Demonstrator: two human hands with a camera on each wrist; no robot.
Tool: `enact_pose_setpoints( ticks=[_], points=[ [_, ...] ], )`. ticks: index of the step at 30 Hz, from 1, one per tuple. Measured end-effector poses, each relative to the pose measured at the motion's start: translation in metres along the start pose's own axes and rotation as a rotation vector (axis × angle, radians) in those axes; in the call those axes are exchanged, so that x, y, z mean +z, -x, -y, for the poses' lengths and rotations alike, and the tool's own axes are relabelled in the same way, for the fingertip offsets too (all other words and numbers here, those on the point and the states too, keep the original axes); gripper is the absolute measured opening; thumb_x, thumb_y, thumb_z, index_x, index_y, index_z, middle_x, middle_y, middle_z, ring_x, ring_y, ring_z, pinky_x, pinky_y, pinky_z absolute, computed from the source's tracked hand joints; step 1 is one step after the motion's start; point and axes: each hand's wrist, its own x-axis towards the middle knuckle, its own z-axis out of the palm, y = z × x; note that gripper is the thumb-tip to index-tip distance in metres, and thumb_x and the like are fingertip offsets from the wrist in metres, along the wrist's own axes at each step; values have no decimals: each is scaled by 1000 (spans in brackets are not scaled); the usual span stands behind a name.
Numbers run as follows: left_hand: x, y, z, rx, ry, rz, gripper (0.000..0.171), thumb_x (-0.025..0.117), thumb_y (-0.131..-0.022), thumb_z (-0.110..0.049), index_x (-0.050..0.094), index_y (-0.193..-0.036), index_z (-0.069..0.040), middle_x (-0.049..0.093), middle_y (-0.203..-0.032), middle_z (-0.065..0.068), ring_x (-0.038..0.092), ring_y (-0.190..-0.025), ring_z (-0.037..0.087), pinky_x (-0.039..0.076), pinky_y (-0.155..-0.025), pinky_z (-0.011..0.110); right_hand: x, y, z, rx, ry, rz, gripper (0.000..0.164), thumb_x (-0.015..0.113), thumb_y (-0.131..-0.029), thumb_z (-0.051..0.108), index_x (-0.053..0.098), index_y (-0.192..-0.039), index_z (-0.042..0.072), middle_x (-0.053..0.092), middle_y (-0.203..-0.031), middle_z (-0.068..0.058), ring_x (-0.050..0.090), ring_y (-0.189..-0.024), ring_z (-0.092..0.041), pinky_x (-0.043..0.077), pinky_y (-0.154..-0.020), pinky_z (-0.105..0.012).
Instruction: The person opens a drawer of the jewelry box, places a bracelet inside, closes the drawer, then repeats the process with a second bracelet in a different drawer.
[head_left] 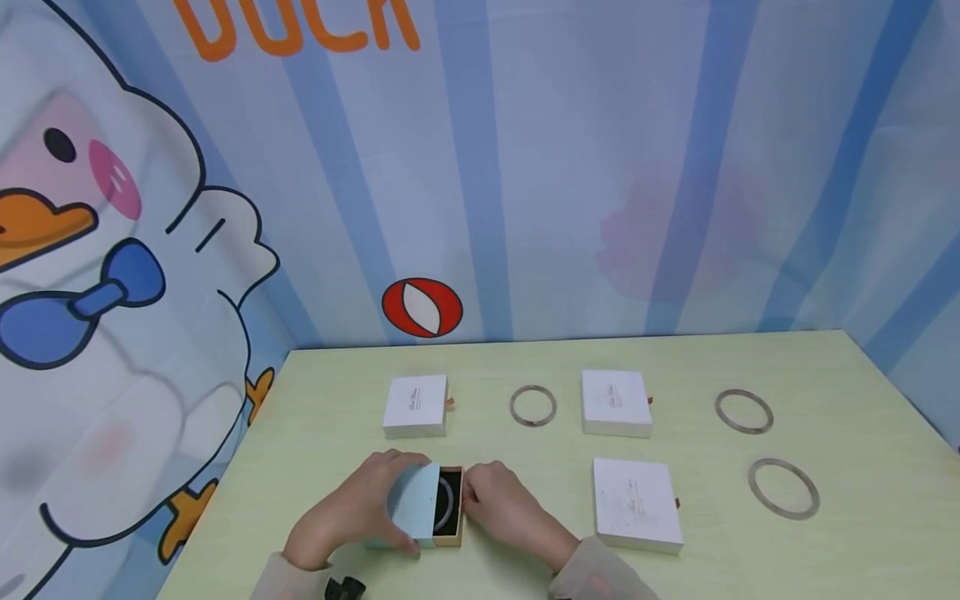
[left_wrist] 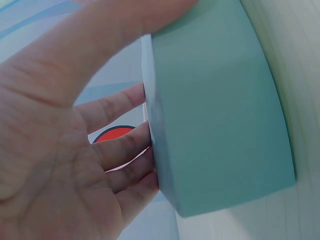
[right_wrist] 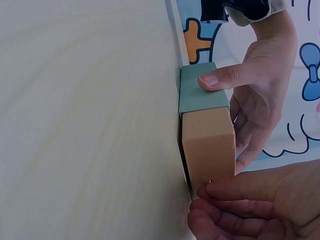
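Note:
A light-blue box sleeve (head_left: 415, 504) lies on the table, with its tan drawer (head_left: 448, 541) slid partly out to the right. Inside the drawer, on black lining, sits a pale bangle (head_left: 448, 505), half covered by the sleeve. My left hand (head_left: 366, 504) grips the sleeve, thumb on the near side and fingers on the far side; its thumb (right_wrist: 220, 79) shows in the right wrist view. At the drawer's right end, my right hand (head_left: 506, 504) pinches with thumb and forefinger, the other fingers curled. The fingertips hide the exact spot they pinch.
White boxes with small orange tabs stand on the table: one behind my left hand (head_left: 416, 406), one farther right (head_left: 616, 402), one nearer on the right (head_left: 637, 504). Loose bangles lie at back centre (head_left: 533, 422) and at the right (head_left: 744, 429), (head_left: 783, 514). A printed cloth (head_left: 570, 167) hangs behind.

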Motion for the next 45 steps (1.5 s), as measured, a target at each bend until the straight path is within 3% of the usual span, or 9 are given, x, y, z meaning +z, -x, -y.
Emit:
enact_pose_setpoints(
  ticks=[45],
  points=[
    [-1,0,0,9,-5,3,99,101,-51,-35,56,-135,-9,57,-126,7,47,-111,28,43,-93,52,4,-6,1,-20,-64,12,36,67,-84,-5,50,-58,14,41,-54,11,39,-52,-1,33,-49,-19]
  ],
)
